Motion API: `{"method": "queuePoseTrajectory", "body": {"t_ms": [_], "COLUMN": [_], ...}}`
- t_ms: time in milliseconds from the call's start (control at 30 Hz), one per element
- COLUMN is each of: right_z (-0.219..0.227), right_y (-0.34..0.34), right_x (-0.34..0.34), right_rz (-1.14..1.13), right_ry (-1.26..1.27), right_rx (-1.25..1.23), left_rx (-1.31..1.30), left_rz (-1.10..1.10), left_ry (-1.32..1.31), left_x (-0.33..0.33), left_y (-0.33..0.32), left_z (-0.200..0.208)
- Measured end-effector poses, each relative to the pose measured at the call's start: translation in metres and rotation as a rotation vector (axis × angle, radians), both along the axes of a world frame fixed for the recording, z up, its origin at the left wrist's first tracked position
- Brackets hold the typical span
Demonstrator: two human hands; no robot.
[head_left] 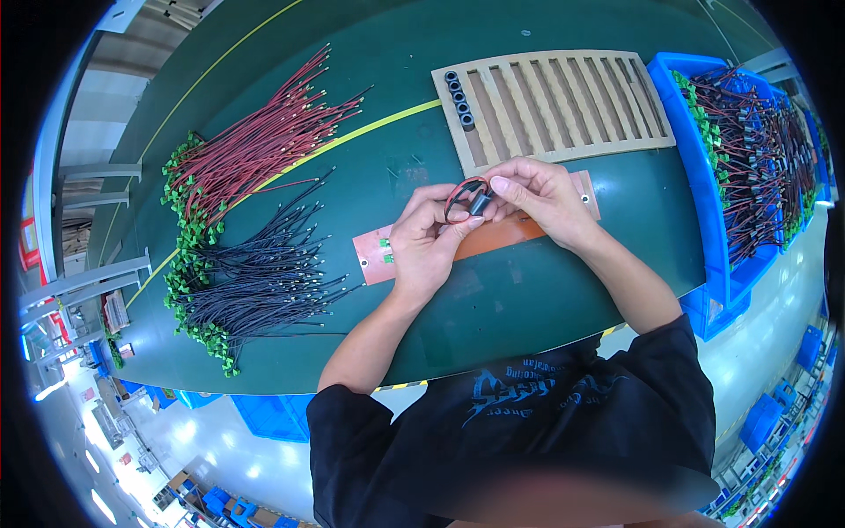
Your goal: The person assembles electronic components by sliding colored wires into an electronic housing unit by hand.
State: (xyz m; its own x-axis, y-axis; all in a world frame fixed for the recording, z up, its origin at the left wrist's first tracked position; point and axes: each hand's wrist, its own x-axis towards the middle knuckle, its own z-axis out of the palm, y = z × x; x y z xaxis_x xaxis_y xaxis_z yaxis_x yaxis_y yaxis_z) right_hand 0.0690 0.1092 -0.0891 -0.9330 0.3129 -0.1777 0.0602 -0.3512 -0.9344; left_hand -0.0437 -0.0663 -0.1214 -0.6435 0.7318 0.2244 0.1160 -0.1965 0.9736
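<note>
Between my two hands, over the middle of the table, is a black ferrite core (480,203) with a red and black wire pair (458,190) looped around beside it. My left hand (425,236) is closed, its thumb and fingers pinching the core and wires from the left. From the right, my right hand (539,201) grips the same small bundle with bent fingers, its thumb near the wires. How the wires pass through the core is partly hidden by my fingers. Below both hands lies an orange-brown strip board (377,268), with small green connectors (385,250) at its left end.
Red wires (255,141) and black wires (264,264) with green connectors lie in piles at left. Beyond my hands, a slotted tan tray (493,160) holds several black cores (459,99) in its left column. A blue bin (715,211) at right is full of wired cores.
</note>
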Motion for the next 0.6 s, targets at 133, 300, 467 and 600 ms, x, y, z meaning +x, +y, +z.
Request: {"method": "queuePoseTrajectory", "body": {"t_ms": [133, 300, 467, 600], "right_z": [-0.005, 0.002, -0.003, -0.007], "right_y": [0.007, 0.0, -0.007, -0.008], "right_x": [0.002, 0.006, 0.011, 0.016], "right_rz": [0.063, -0.025, -0.03, -0.109], "right_ry": [0.011, 0.042, 0.008, 0.019], "right_rx": [0.082, 0.693, 0.555, 0.579], "left_rx": [-0.003, -0.114, -0.226, -0.109], "left_rz": [-0.016, -0.052, -0.061, -0.07], "left_ry": [-0.013, -0.112, -0.134, -0.139], "left_x": [0.002, 0.007, 0.005, 0.007], "left_y": [0.002, 0.003, -0.001, 0.002], "left_z": [0.0, 0.011, 0.007, 0.006]}}
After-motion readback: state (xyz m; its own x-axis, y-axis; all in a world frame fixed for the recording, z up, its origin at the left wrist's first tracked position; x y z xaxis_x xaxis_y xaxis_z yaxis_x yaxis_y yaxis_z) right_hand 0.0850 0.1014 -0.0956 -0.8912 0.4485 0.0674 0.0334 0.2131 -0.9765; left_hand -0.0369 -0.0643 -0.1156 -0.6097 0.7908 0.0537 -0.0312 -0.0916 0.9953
